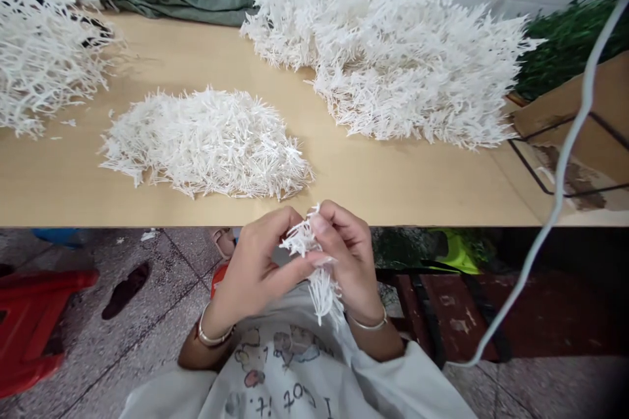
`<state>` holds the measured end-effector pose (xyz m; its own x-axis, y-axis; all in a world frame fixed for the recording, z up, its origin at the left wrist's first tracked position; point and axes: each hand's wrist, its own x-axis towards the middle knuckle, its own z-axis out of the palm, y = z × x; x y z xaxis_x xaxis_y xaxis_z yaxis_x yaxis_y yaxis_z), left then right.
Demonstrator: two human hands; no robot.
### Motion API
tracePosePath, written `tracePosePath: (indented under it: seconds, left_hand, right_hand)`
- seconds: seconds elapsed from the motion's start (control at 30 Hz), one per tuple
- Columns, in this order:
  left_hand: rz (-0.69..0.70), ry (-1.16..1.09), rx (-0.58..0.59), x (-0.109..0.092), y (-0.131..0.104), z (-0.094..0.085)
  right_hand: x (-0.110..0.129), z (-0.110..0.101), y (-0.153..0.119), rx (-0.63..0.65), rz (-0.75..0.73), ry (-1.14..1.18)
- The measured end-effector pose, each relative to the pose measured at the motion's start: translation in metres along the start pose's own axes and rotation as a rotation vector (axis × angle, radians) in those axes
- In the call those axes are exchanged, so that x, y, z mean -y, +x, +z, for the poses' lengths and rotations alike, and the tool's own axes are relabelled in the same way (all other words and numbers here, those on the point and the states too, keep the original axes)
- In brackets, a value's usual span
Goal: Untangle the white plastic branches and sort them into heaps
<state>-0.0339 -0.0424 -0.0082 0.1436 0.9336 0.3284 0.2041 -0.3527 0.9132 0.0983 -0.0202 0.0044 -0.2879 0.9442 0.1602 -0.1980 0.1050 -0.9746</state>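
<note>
Just in front of the table's near edge, both hands hold a small branched white plastic sprig [324,288]. My left hand [263,268] grips it from the left, thumb stretched across toward the other hand. Thumb and fingers of my right hand [346,255] pinch its upper part, while a tuft hangs below the palm. Part of the sprig is hidden by the fingers. Beyond the hands lies a low heap of small white sprigs [211,144] on the table [417,190]. A larger pile of bushier white sprigs [403,59] rises at the back right.
Tangled white strands [44,65] cover the table's left end. A dark green cloth [177,0] lies along the tiled wall. At right are a cardboard box [580,124], green plastic foliage [565,52] and a hanging white cable [560,177]. A red stool [44,321] stands lower left.
</note>
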Motion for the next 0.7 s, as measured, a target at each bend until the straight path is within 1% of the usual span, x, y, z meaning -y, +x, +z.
tracePosePath:
  seconds: [0.07, 0.17, 0.23, 0.3, 0.37, 0.43, 0.5, 0.6, 0.63, 0.7]
  left_hand:
    - [-0.060, -0.145, 0.069, -0.001, 0.003, -0.003]
    - [-0.134, -0.318, 0.129, -0.006, 0.011, -0.010]
    - [-0.112, -0.397, 0.171, -0.009, 0.018, -0.014]
    - [-0.052, -0.442, 0.220, -0.010, 0.023, -0.018]
    - [-0.018, -0.476, 0.260, -0.009, 0.024, -0.021]
    - [-0.034, -0.472, 0.299, -0.007, 0.022, -0.021]
    - [-0.054, -0.409, 0.272, -0.008, 0.018, -0.019]
    - [-0.036, -0.307, 0.167, -0.011, 0.013, -0.012]
    - [-0.034, -0.298, 0.154, -0.012, 0.011, -0.011]
    - [-0.017, -0.265, 0.144, -0.013, 0.004, -0.016]
  right_hand:
    - [0.003, 0.000, 0.004, 0.026, -0.002, -0.024]
    - [0.008, 0.002, 0.009, 0.064, -0.020, -0.008]
    - [0.009, 0.004, 0.010, 0.068, -0.027, 0.105]
    - [0.009, 0.005, 0.009, 0.086, -0.010, 0.294]
    - [0.006, 0.003, 0.008, 0.149, 0.053, 0.451]
    - [0.003, 0.000, 0.007, 0.220, 0.135, 0.506]
    - [0.000, -0.002, 0.009, 0.219, 0.175, 0.511]
    - [-0.004, 0.000, 0.015, 0.204, 0.175, 0.565]
    - [-0.005, 0.000, 0.017, 0.221, 0.172, 0.547]
    - [-0.004, -0.008, 0.020, 0.243, 0.159, 0.411]
